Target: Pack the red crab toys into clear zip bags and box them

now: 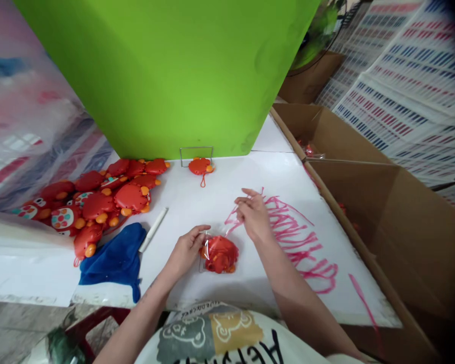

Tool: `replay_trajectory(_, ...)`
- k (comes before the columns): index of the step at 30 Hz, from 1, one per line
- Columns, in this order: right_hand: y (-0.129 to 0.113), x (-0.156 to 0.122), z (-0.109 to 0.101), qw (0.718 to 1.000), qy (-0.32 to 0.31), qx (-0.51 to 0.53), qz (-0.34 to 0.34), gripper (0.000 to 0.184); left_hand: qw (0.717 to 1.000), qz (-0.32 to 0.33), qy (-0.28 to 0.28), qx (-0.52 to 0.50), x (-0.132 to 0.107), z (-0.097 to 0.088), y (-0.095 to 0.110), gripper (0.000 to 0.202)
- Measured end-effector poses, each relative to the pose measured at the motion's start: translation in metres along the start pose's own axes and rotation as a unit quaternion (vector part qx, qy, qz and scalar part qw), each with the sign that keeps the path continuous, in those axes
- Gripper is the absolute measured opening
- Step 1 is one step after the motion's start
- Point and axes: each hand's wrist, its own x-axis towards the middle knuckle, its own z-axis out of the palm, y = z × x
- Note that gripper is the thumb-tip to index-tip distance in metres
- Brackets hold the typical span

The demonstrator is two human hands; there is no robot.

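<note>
The red plastic crab-shaped toy (220,254) lies on the white table top (212,207), close to the near edge in front of the person, inside a clear plastic bag (211,241). It is only a little wider than deep, so its long axis seems to run from 9 to 3 o'clock. Orange knobs show at its 5 o'clock rim; which way its face points cannot be told.

The shell looks light, stiff and smooth, and the film over it thin and slippery. The film's loose edge looks the likelier place to take hold.

The left hand (187,247), at the toy's 9 o'clock, has its fingertips pinched on the bag's side. The right hand (255,218), at 1 o'clock, pinches the film's raised corner.

Outward from the toy:
- **9 o'clock:** a white stick (153,230) and a crumpled blue cloth (116,258).
- **10 o'clock:** a heap of red toys (98,202).
- **12 o'clock:** a single red toy (200,166) below a big green panel (167,76).
- **3 o'clock:** pink scrawls (299,237), with open cardboard boxes (394,212) beyond.
</note>
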Motion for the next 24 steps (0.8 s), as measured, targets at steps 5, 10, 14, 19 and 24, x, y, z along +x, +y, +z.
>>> replay_trajectory(5,0.000,0.052,-0.037,0.978,0.196,0.069,-0.017,0.041,0.992,-0.039,0.018,-0.118,0.005,-0.011,-0.020,0.045)
replay_trajectory(10,0.011,0.075,-0.047,0.985,0.170,0.035,0.010,0.044,0.991,-0.046,0.015,-0.128,0.007,-0.014,-0.030,0.044)
replay_trajectory(14,0.017,0.075,-0.038,0.993,0.111,0.011,0.035,0.061,0.988,-0.058,0.016,-0.139,0.007,-0.015,-0.028,0.045)
replay_trajectory(19,0.006,0.062,-0.040,0.980,0.153,0.076,-0.098,0.053,0.991,-0.060,0.022,-0.117,0.006,-0.018,-0.025,0.044)
replay_trajectory(24,0.000,0.056,-0.049,0.982,0.048,0.184,0.019,0.043,0.994,-0.053,0.025,-0.096,0.009,-0.019,-0.031,0.042)
